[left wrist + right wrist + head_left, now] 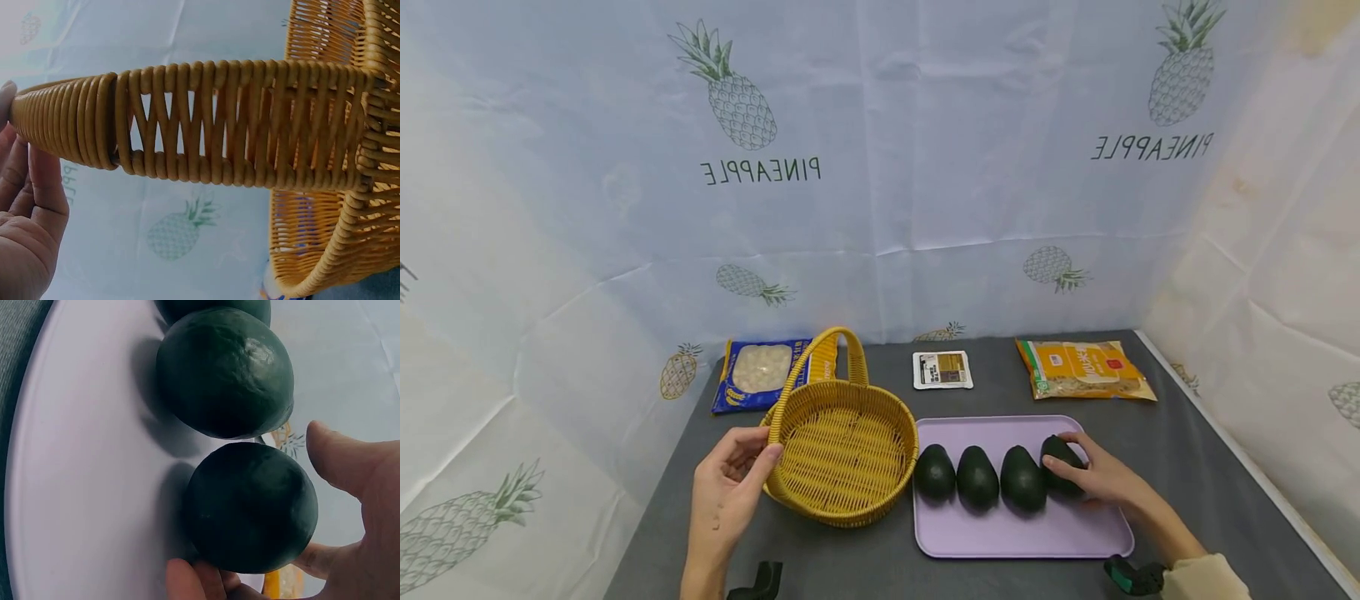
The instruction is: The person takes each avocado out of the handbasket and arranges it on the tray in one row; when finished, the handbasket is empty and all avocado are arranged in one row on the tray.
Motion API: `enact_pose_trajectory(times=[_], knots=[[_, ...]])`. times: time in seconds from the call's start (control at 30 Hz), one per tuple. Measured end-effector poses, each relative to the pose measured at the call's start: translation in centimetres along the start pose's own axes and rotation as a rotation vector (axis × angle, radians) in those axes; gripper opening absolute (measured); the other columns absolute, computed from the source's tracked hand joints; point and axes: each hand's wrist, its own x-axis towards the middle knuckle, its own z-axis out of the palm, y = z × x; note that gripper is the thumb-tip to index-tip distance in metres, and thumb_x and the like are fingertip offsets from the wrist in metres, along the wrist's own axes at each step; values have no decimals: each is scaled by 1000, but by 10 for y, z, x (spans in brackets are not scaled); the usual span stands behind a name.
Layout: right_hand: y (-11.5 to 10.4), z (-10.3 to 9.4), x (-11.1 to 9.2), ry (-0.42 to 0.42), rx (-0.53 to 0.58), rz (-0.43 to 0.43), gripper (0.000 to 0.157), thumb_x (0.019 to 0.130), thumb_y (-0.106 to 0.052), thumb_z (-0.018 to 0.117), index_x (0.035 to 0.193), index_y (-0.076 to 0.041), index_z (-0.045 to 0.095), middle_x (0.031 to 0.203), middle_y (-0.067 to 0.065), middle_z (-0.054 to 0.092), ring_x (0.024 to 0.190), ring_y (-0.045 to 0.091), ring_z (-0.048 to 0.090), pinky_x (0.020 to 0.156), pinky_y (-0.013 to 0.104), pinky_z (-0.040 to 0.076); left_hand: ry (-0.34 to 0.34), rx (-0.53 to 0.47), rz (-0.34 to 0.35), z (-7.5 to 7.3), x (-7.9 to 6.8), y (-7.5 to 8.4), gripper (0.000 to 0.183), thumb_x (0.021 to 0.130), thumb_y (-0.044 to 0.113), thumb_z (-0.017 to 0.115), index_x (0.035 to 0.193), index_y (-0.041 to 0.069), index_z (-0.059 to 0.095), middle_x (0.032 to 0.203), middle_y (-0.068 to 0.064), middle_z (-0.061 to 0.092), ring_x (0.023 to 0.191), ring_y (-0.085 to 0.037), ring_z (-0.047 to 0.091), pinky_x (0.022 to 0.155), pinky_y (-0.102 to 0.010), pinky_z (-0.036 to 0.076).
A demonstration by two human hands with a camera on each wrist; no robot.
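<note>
A yellow wicker basket [842, 450] with an upright handle stands on the dark table, with nothing in it. My left hand [752, 450] holds its left rim, thumb on top. In the left wrist view the woven rim [237, 122] runs across the frame and my fingers [28, 187] lie under its left end. To the right, a lilac tray [1000, 533] carries several dark green avocados in a row. My right hand [1078, 475] curls round the rightmost avocado [1060, 454], which lies on the tray. The right wrist view shows that avocado [250, 506] between my thumb [340, 459] and fingertips [187, 578].
Along the back lie a blue bag of pale pieces [760, 371], a small white packet [942, 369] and an orange bag [1082, 367]. Pineapple-print cloth walls the table [1187, 467] at the back and both sides. Small dark clips [1131, 575] sit by the near edge.
</note>
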Motion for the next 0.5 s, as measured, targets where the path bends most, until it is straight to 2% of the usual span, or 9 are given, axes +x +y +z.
enact_pose_trajectory(times=[0.3,0.5], knots=[[1,-1,-1,-12,12,13,85,97,-51,63,152,-1,24,126,36,50,104,36,61,76,46,61,32,5,-5,-2,-1,-1,17,92,-2,72,109,1,71,97,-6,71,84,-11,69,70,-20,57],[0,-1,0,16,-62,8,86,95,-55,64,153,-3,25,115,28,56,94,29,60,69,39,59,101,18,29,-4,-2,2,15,93,-3,69,107,0,71,102,1,72,89,-12,68,73,-16,55]])
